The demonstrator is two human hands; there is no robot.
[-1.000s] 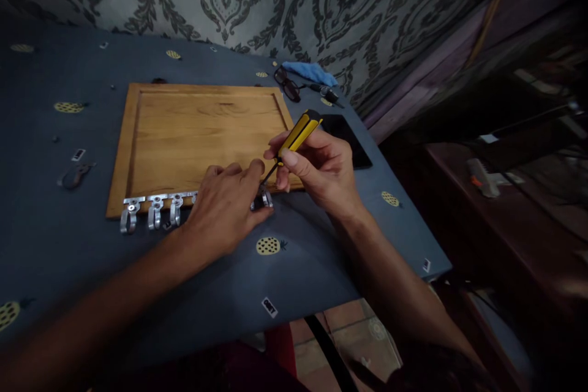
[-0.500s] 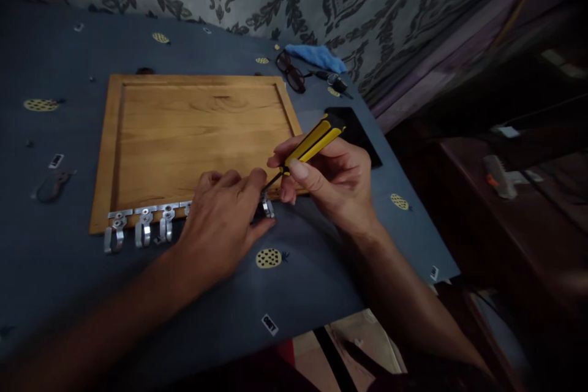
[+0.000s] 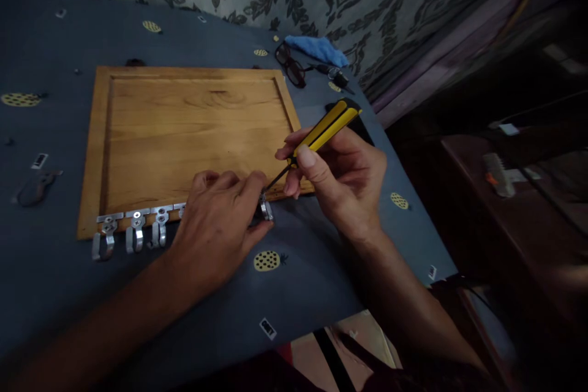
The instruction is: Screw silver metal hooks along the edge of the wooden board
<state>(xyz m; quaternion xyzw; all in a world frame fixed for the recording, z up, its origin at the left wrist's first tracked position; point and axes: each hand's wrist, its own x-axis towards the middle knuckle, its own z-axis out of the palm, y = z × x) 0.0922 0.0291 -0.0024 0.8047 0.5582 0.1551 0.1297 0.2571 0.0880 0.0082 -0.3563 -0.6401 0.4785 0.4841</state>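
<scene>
My right hand (image 3: 351, 187) pinches a screwdriver (image 3: 328, 128) by the front of its yellow-and-black handle. The shaft slants down to the left, its tip at a silver metal hook (image 3: 265, 208) near the lower right of a framed wooden board (image 3: 193, 128). My left hand (image 3: 220, 226) presses on the board's near edge, with its thumb under that hook and its forefinger beside the tip. Left of this hand, several matching hooks (image 3: 136, 229) line the same edge on a metal strip, with screw heads visible. Some of the strip is covered by my left hand.
Behind the board lie sunglasses (image 3: 290, 64), a blue cloth (image 3: 316, 49) and keys (image 3: 339, 78). A dark flat object (image 3: 362, 128) sits partly behind my right hand. Far left is a small metal tool (image 3: 39, 187). The blue tablecloth (image 3: 206, 331) ends at the right.
The screwdriver handle has tipped further to the right, and my right hand has shifted slightly right with it. My left hand keeps its hold at the hook. The view has moved a little.
</scene>
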